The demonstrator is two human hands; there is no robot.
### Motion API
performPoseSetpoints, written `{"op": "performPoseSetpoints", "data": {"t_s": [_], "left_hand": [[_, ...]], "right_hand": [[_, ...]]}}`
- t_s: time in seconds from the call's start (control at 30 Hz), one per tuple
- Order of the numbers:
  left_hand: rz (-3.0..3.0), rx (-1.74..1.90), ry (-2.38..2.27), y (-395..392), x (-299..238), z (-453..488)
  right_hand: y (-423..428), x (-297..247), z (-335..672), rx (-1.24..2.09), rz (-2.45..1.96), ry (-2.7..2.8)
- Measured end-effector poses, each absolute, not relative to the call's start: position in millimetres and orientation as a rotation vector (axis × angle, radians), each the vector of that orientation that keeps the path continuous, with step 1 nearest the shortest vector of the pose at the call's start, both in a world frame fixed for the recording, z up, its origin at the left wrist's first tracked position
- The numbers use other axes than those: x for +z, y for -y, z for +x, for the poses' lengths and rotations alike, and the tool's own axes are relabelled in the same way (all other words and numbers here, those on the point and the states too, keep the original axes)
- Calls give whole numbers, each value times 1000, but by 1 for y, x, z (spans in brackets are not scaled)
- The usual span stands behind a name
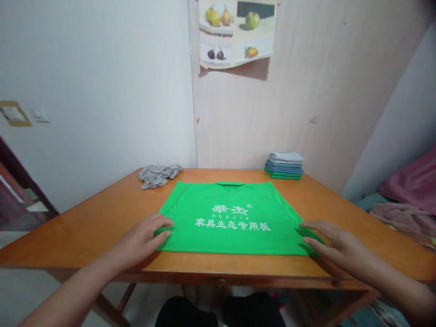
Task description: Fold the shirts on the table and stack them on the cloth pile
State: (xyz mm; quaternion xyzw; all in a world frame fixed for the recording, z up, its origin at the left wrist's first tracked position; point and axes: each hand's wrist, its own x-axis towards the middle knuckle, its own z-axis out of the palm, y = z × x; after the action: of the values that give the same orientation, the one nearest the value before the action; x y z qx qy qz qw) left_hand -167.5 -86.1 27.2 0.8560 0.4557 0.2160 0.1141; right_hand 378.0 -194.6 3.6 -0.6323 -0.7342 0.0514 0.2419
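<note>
A green T-shirt with white printed lettering lies flat on the wooden table, folded to a broad shape, its collar at the far edge. At the shirt's left edge is my left hand, fingers stretched forward and thumb apart, its tips over the cloth. My right hand is at the right edge in a similar pose, thumb and fingers apart. Neither hand grips the fabric. Whether the fingertips touch the cloth or hover just above it, I cannot tell.
A crumpled striped cloth lies at the table's back left. A stack of folded clothes stands at the back right. The wooden table reaches back to the wall, where a fruit poster hangs. Bundled fabrics are at the right.
</note>
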Motion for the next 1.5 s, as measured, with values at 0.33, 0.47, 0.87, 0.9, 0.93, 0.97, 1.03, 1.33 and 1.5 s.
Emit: {"op": "performPoseSetpoints", "data": {"t_s": [0.33, 0.47, 0.87, 0.9, 0.93, 0.97, 1.03, 1.33, 1.5], "left_hand": [[2586, 537, -1387, 103, 11, -202], [2664, 546, -1377, 105, 7, -197], [2604, 647, -1641, 63, 35, -172], [2581, 611, -1684, 55, 34, -168], [2562, 577, -1726, 48, 31, -164], [2543, 548, -1763, 42, 28, -162], [2525, 541, -1791, 34, 20, -160], [2468, 618, -1895, 30, 10, -183], [2385, 572, -2046, 31, 11, -190]], "right_hand": [[219, 3, 378, 99, -1804, 2197], [212, -2, 377, 50, -1771, 2233], [157, 13, 394, 191, -1676, 1930], [147, 11, 394, 183, -1691, 1916], [138, 8, 395, 180, -1712, 1900], [130, 4, 395, 184, -1728, 1882], [119, -6, 396, 197, -1750, 1836], [112, -28, 410, 186, -1826, 1750], [114, -32, 418, 148, -1943, 1702]]}}
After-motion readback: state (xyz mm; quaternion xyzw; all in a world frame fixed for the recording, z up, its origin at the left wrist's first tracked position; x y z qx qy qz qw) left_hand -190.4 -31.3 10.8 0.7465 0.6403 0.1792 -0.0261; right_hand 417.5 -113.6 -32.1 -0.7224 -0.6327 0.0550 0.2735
